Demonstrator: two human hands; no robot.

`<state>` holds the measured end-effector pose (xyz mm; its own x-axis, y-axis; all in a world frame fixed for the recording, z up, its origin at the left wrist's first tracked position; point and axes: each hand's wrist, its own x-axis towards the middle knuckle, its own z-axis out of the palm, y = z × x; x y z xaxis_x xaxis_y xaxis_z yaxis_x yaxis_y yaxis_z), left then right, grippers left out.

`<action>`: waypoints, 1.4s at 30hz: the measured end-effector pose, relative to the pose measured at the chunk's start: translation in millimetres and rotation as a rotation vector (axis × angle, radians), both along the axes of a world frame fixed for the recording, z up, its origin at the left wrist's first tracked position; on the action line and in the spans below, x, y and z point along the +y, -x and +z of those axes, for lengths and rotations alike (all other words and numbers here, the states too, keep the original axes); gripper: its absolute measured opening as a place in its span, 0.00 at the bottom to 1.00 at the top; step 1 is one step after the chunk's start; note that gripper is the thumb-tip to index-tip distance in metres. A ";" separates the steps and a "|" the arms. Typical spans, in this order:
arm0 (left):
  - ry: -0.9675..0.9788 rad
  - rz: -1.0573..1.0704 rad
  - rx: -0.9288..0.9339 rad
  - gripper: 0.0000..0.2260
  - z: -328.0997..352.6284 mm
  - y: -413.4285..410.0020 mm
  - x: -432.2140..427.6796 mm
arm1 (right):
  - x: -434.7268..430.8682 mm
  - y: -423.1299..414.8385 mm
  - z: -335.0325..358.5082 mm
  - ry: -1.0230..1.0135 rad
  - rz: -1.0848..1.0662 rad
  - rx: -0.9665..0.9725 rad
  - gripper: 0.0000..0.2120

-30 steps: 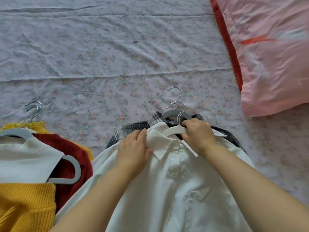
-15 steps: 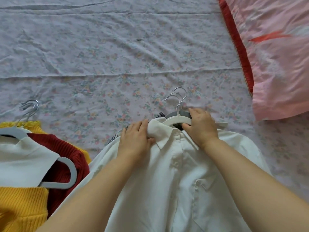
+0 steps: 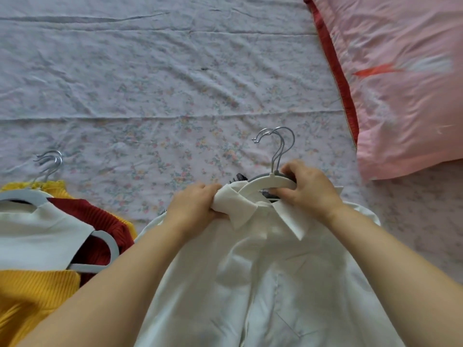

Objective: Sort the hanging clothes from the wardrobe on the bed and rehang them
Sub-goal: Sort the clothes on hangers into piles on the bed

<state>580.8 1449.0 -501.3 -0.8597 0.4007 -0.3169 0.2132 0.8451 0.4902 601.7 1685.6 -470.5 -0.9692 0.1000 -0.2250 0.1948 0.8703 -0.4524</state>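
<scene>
I count 2 hands on 1 white shirt (image 3: pixel 263 284), which lies front-up on the bed (image 3: pixel 150 83) in the near middle. The left hand (image 3: pixel 193 206) has its fingers (image 3: pixel 210 189) curled tight round a bunched fold of the shirt's collar, left of the neck opening. The right hand (image 3: pixel 310 189) pinches the right arm of 1 white hanger (image 3: pixel 265 182), thumb below and fingers over the top. The hanger's arch stands just past the collar, between the 2 hands.

2 metal hooks (image 3: pixel 278 146) rise together just beyond the right hand, 1 from the white hanger and 1 from a darker hanger (image 3: pixel 258 176) under it. A strip of plaid cloth (image 3: pixel 240 177) shows beneath.

To the left lies 1 pile: a yellow sweater (image 3: pixel 30 296), a red sweater (image 3: pixel 100 219) and a white top (image 3: pixel 37 234) on a grey hanger (image 3: pixel 110 244). Its hooks overlap and I cannot count them surely. 1 pink pillow (image 3: pixel 400 83) sits at the right, well apart from the shirt.
</scene>
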 end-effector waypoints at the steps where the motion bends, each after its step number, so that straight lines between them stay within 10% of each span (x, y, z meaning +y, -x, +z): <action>1: -0.019 0.008 -0.011 0.16 6.8 -2.5 -0.6 | -0.1 -3.0 7.2 0.040 -0.002 -0.014 0.17; 22: -0.348 0.137 0.149 0.10 289.3 -135.8 -146.9 | -143.0 -138.7 345.5 0.079 0.096 0.281 0.10; 42: -0.497 0.223 0.621 0.24 503.6 -193.6 -234.6 | -217.4 -197.9 568.0 0.094 0.126 0.831 0.24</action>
<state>774.5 1214.3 2.3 -0.8960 0.1682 0.4110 0.4211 0.6154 0.6663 799.5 1468.1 97.6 -0.8258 -0.0033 0.5640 -0.3293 0.8147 -0.4774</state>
